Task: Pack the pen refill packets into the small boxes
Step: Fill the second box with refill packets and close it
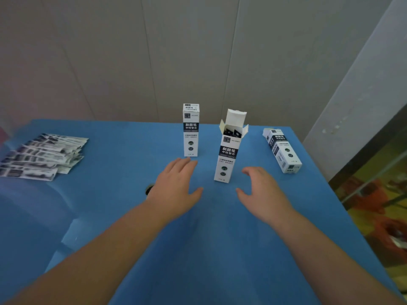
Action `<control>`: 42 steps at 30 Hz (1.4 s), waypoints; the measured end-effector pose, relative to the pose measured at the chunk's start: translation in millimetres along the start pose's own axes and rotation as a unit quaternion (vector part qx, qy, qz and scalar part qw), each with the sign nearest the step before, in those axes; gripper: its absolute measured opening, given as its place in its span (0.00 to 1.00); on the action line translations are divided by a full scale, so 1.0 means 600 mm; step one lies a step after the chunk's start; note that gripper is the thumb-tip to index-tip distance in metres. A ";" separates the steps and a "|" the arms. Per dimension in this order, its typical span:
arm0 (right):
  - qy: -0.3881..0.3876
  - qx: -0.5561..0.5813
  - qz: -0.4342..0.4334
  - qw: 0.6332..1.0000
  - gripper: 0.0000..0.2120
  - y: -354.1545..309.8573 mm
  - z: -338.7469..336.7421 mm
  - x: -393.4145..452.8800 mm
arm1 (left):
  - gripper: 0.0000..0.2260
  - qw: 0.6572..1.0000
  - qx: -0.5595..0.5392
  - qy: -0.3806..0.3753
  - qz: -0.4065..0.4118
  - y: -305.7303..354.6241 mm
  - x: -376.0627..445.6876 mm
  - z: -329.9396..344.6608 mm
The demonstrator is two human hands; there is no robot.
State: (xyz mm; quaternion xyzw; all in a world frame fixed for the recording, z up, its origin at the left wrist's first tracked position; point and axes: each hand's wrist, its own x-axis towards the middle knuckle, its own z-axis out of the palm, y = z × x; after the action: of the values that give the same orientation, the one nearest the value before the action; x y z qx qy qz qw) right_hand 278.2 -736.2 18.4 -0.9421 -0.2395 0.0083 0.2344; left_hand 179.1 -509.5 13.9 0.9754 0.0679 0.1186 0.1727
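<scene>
A blue table (198, 249) spreads out under both hands and runs on past the fingertips to a pale panelled wall (154, 51). A small dark hole (149, 189) sits in the tabletop just beside the left wrist, on its outer side. Well off to the right of the right hand, beyond the table edge, lies yellowish flooring with an orange pattern (378, 194).

**Where everything sits on your table**

The open box (229, 150) stands upright at the middle, packets inside, between your left hand (176, 188) and right hand (262, 192). Behind your left hand stands a closed box (191, 130). Far right, a third box (283, 150) lies flat. Loose packets (41, 155) are fanned at the table's (209, 260) left edge.
</scene>
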 end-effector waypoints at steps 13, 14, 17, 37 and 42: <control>-0.014 -0.037 -0.075 0.996 0.27 -0.045 -0.041 -0.074 | 0.32 0.996 0.052 0.012 -0.065 0.044 -0.100 -0.058; -0.011 -0.036 -0.083 0.996 0.28 -0.048 -0.041 -0.080 | 0.31 0.996 0.054 0.011 -0.069 0.047 -0.108 -0.061; -0.005 -0.026 -0.098 0.995 0.28 -0.062 -0.040 -0.093 | 0.31 0.995 0.056 0.011 -0.077 0.054 -0.133 -0.071; -0.027 -0.009 -0.130 0.991 0.25 -0.375 0.108 -0.045 | 0.30 0.994 0.020 0.040 -0.098 -0.261 -0.225 -0.207; -0.027 -0.034 -0.126 0.991 0.26 -0.488 0.179 -0.005 | 0.31 0.995 0.028 0.058 -0.070 -0.396 -0.217 -0.256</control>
State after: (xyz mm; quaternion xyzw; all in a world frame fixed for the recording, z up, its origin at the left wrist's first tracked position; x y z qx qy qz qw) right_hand 130.6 -463.6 53.1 -0.9113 -0.3625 -0.0042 0.1953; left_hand -7.0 -261.7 43.2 0.9643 0.1495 0.1605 0.1487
